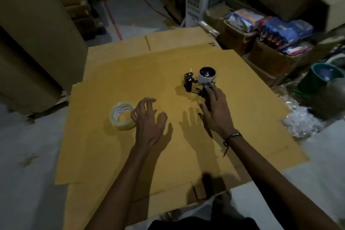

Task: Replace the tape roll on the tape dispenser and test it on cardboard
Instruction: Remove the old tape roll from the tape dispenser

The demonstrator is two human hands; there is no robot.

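Dispenser [199, 82] stands unsteady under right hand [214, 112] fingers, grip unclear; could tip. Left hand [149, 119] hovers open beside new roll [122, 115], holding nothing.

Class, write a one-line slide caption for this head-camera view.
Left hand nears a tape roll; right hand reaches the tape dispenser on cardboard.

1 head-worn camera looks forward and down over flattened cardboard [168, 73].

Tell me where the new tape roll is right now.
In the head view, the tape roll lies on the cardboard sheet, left of centre, just beside the left hand, well apart from the tape dispenser.
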